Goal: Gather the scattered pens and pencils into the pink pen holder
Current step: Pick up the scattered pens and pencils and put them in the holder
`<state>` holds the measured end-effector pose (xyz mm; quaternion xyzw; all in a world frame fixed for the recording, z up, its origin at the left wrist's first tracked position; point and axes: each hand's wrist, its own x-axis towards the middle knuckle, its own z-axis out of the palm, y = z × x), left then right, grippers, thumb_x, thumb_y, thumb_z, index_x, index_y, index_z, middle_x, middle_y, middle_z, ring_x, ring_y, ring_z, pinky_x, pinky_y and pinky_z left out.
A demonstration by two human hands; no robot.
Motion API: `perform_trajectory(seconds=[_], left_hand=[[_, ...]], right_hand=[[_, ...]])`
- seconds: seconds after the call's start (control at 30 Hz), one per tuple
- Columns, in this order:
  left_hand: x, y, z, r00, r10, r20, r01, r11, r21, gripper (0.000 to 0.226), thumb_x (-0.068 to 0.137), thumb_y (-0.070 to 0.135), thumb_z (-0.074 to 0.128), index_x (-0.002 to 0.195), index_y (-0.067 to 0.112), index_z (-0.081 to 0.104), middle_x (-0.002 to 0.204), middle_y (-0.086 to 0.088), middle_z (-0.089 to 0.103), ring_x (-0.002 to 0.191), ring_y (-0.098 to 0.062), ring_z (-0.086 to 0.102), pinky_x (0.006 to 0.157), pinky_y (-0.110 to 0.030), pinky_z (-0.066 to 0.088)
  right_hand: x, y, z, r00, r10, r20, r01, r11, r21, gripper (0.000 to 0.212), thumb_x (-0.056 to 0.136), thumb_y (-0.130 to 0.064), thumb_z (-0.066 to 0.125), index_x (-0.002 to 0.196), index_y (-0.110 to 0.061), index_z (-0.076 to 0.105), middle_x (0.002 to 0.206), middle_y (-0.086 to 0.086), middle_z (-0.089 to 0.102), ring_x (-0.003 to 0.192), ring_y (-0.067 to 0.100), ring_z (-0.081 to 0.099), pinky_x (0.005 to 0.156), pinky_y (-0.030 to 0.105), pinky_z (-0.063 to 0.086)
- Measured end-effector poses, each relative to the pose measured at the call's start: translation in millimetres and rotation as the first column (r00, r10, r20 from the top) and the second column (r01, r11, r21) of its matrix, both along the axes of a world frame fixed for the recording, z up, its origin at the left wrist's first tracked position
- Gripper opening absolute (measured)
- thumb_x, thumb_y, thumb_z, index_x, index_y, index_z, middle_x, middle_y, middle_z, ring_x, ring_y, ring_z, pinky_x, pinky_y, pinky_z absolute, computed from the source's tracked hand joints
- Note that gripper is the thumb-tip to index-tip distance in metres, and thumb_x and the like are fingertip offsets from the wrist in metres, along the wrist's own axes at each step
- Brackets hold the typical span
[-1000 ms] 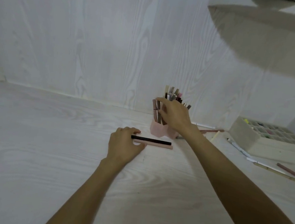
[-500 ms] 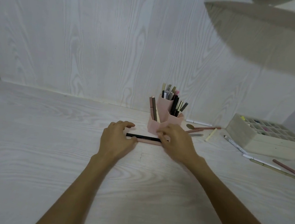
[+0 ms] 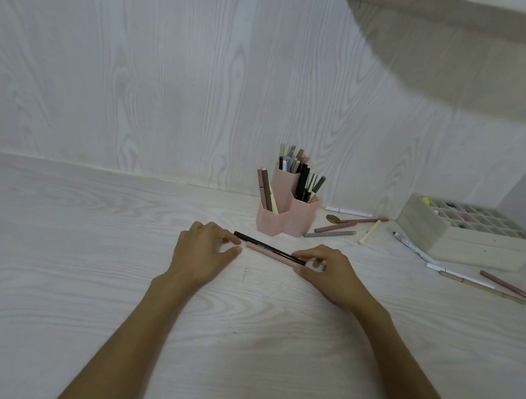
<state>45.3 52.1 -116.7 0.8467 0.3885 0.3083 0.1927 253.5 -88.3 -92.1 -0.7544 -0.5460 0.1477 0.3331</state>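
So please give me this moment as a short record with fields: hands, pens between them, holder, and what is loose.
left hand: fingertips on the left ends of two pens on the desk
right hand: fingers curled round their right ends
pens: black pen and pink pen, side by side, lying flat
holder: upright behind them, already holds many pens
loose pens: several right of holder, near the box

A pink pen holder [image 3: 285,215], a black pen [image 3: 267,247] beside a pink one [image 3: 267,252], on a white wood-grain table [image 3: 94,249].
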Motion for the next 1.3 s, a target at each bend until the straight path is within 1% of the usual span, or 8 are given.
perform_trajectory(seconds=[0.13,0.3,0.43,0.67,0.77,0.9,1.1,1.3], left_hand=[[2.8,-4.3,-1.3,0.989,-0.130,-0.071,0.132,0.991,0.025,0.034,0.085,0.050,0.060,0.117,0.038,0.060,0.105,0.018,0.058,0.102,-0.008,0.045,0.083,-0.027,0.028],[2.3,-5.2,-2.3,0.985,-0.173,-0.013,0.173,0.985,-0.011,0.015,0.084,0.048,0.063,0.094,0.038,0.057,0.090,0.023,0.055,0.087,-0.002,0.046,0.073,-0.021,0.030],[4.0,-6.8,1.8,0.980,-0.198,-0.035,0.196,0.979,-0.058,0.012,0.085,0.043,0.064,0.093,0.035,0.065,0.088,0.017,0.058,0.083,-0.005,0.046,0.071,-0.022,0.032],[7.7,-3.6,68.5,0.835,-0.025,0.549,0.111,0.986,-0.123,0.006,0.088,0.025,0.065,0.091,0.022,0.069,0.091,0.009,0.069,0.087,-0.010,0.065,0.080,-0.025,0.052],[26.6,3.8,104.4,0.806,0.024,0.592,0.007,0.999,-0.050,0.019,0.085,0.033,0.068,0.100,0.021,0.071,0.093,0.004,0.071,0.086,-0.011,0.068,0.085,-0.029,0.053],[56.8,13.6,125.6,0.745,0.131,0.654,-0.174,0.985,0.002,0.022,0.081,0.045,0.069,0.095,0.029,0.069,0.082,0.013,0.069,0.076,0.004,0.064,0.074,-0.012,0.046],[89.0,20.2,100.4,0.790,0.151,0.595,-0.181,0.983,-0.010,0.019,0.082,0.039,0.070,0.089,0.023,0.067,0.084,0.005,0.073,0.073,0.001,0.065,0.058,0.002,0.036],[98.8,25.0,60.4,0.900,0.155,0.407,-0.199,0.978,0.068,0.024,0.091,0.039,0.058,0.109,0.027,0.068,0.107,0.005,0.069,0.095,-0.015,0.064,0.065,-0.021,0.042]], right_hand=[[-0.6,-3.5,1.1,0.996,-0.035,-0.079,0.038,0.999,0.039,0.020,0.077,-0.023,0.076,0.096,-0.026,0.071,0.094,-0.001,0.068,0.077,0.014,0.052,0.067,0.019,0.042],[4.3,-4.4,0.3,0.986,-0.023,-0.166,0.032,0.998,0.054,0.016,0.072,-0.023,0.080,0.085,-0.026,0.072,0.084,-0.005,0.067,0.071,0.011,0.051,0.058,0.008,0.039],[8.8,-3.6,-4.7,0.996,0.006,-0.084,0.001,0.997,0.073,0.010,0.073,-0.030,0.078,0.079,-0.033,0.070,0.086,-0.006,0.064,0.073,0.009,0.050,0.066,0.019,0.041],[29.8,-6.7,-11.5,0.996,-0.092,0.021,0.088,0.983,0.158,0.007,0.081,-0.035,0.070,0.085,-0.032,0.074,0.081,-0.020,0.059,0.077,0.001,0.052,0.065,0.015,0.037],[31.7,-7.2,-14.1,0.994,-0.113,0.000,0.111,0.977,0.182,0.010,0.080,-0.026,0.071,0.086,-0.034,0.072,0.088,-0.016,0.065,0.078,0.003,0.053,0.069,0.017,0.041],[32.2,-7.4,-14.8,0.991,-0.131,-0.038,0.135,0.975,0.176,0.017,0.082,-0.022,0.070,0.094,-0.035,0.069,0.092,-0.016,0.066,0.074,-0.004,0.050,0.065,0.010,0.036],[32.5,-8.2,-16.7,0.989,-0.126,-0.078,0.139,0.972,0.188,0.016,0.081,-0.021,0.069,0.090,-0.034,0.070,0.091,-0.017,0.066,0.073,-0.011,0.049,0.063,0.006,0.033],[33.1,-7.2,-17.4,0.990,-0.123,-0.062,0.133,0.973,0.188,0.016,0.082,-0.021,0.068,0.091,-0.035,0.070,0.088,-0.021,0.061,0.074,-0.014,0.048,0.062,0.006,0.032]])
